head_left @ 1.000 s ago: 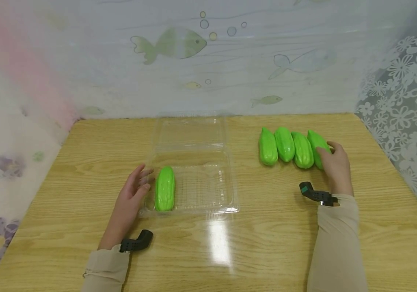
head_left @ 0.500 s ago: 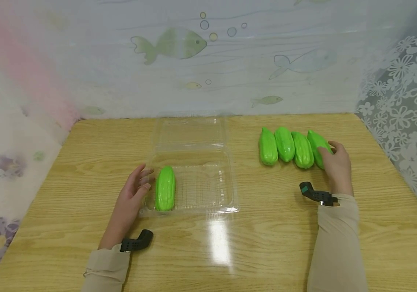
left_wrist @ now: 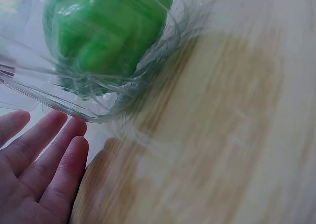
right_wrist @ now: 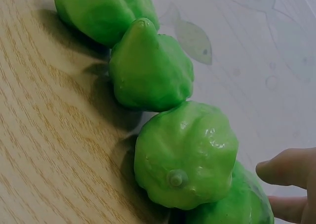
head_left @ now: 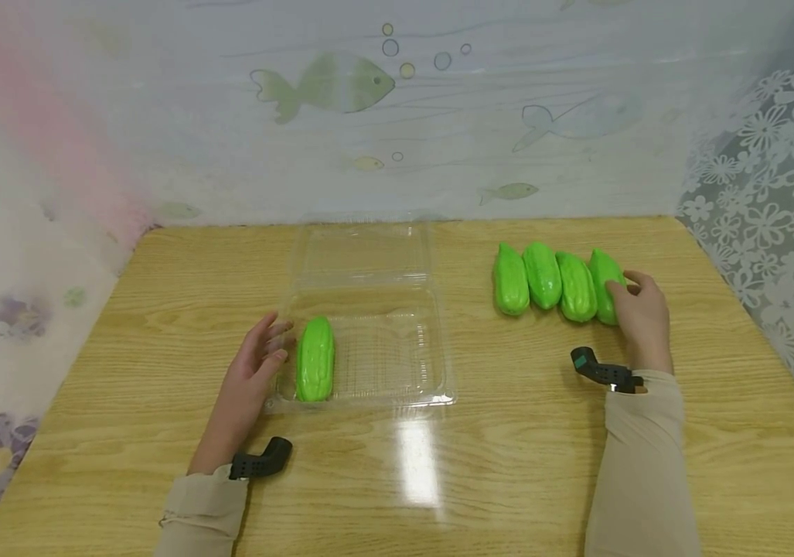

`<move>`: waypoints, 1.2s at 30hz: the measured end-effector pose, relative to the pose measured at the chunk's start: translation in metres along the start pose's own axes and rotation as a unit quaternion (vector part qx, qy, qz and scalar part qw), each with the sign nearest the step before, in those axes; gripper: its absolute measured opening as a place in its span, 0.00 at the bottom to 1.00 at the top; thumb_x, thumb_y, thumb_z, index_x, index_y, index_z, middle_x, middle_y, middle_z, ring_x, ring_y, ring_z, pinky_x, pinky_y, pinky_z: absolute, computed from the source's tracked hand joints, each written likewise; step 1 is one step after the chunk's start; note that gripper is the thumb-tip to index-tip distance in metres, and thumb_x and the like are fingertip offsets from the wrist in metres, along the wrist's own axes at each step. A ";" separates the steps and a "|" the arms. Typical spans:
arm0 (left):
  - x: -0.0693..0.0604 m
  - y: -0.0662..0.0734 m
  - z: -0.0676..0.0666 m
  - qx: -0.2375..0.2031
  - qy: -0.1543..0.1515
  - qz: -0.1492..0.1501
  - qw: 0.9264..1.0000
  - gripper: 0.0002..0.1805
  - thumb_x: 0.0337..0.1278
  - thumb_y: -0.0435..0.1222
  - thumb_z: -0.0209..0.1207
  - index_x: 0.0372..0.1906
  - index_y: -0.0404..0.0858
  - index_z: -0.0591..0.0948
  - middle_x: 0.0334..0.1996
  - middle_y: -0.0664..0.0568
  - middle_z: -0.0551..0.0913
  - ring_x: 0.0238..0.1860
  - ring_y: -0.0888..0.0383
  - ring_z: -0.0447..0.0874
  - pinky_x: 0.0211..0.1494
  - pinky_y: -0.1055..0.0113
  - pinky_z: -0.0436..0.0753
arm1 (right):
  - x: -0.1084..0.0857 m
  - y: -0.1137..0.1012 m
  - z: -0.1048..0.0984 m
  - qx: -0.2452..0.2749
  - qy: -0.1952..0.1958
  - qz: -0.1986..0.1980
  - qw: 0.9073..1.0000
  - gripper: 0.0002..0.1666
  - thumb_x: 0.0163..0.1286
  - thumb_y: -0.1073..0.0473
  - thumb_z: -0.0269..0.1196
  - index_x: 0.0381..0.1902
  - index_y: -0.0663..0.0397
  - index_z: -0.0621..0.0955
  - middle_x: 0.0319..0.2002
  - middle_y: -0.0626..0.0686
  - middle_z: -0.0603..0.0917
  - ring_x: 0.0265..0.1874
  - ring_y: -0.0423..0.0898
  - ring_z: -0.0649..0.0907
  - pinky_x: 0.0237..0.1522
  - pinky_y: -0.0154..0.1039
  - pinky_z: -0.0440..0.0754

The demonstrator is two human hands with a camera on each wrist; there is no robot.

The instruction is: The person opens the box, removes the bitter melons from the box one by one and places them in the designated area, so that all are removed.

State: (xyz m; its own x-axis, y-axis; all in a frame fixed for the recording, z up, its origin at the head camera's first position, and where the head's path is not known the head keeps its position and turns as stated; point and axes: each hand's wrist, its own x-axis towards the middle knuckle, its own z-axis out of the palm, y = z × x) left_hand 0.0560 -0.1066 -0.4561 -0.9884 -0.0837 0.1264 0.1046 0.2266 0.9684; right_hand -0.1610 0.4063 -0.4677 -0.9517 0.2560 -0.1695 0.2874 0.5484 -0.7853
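A green papaya-shaped, ribbed fruit [head_left: 315,360] lies in the left part of a clear plastic clamshell box [head_left: 441,387], whose lid lies folded back. My left hand [head_left: 257,367] is at the box's left side, fingers spread and relaxed, holding nothing; in the left wrist view the fingertips [left_wrist: 76,128] are by the box's rim. On the right of the table, my right hand [head_left: 642,317] has its thumb and fingers around the rightmost green fruit [head_left: 605,278]. In the right wrist view its thumb [right_wrist: 284,168] shows beside the row, and that fruit [right_wrist: 237,202] is partly hidden.
Three more green fruits [head_left: 543,276] lie side by side, left of the right hand. The wooden table [head_left: 508,464] meets a fish-patterned wall covering [head_left: 438,131] at its back edge. Black wrist cameras [head_left: 260,460] stick out from both sleeves.
The rightmost green fruit has turned slightly in the right hand, its tip shifting a little to the right. The left hand and the box stay put.
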 end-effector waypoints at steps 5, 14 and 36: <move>-0.001 0.002 0.001 -0.002 0.002 0.001 1.000 0.28 0.66 0.37 0.44 0.68 0.45 0.53 0.61 0.45 0.63 0.60 0.48 0.63 0.54 0.77 0.68 | -0.001 0.000 0.000 0.003 0.000 0.000 1.000 0.47 0.55 0.24 0.42 0.68 0.35 0.51 0.65 0.56 0.56 0.59 0.54 0.61 0.56 0.50 0.64; 0.000 0.000 0.000 -0.005 -0.001 -0.004 1.000 0.28 0.66 0.36 0.44 0.68 0.45 0.52 0.62 0.45 0.62 0.61 0.47 0.62 0.54 0.79 0.68 | -0.012 -0.011 -0.005 0.029 0.000 -0.001 1.000 0.42 0.59 0.29 0.44 0.68 0.36 0.52 0.65 0.54 0.56 0.58 0.51 0.62 0.53 0.45 0.67; 0.000 0.000 0.000 0.000 0.001 0.000 1.000 0.28 0.65 0.38 0.45 0.68 0.45 0.53 0.61 0.46 0.63 0.60 0.48 0.63 0.55 0.78 0.68 | -0.033 -0.032 -0.006 0.017 -0.021 -0.006 1.000 0.42 0.63 0.36 0.47 0.70 0.41 0.48 0.66 0.59 0.53 0.61 0.57 0.58 0.58 0.52 0.62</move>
State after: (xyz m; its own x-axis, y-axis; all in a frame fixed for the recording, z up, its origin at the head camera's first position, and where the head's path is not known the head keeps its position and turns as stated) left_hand 0.0564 -0.1067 -0.4557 -0.9883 -0.0847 0.1267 0.1048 0.2265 0.9684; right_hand -0.1378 0.3847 -0.4334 -0.9588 0.2157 -0.1847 0.2732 0.5236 -0.8070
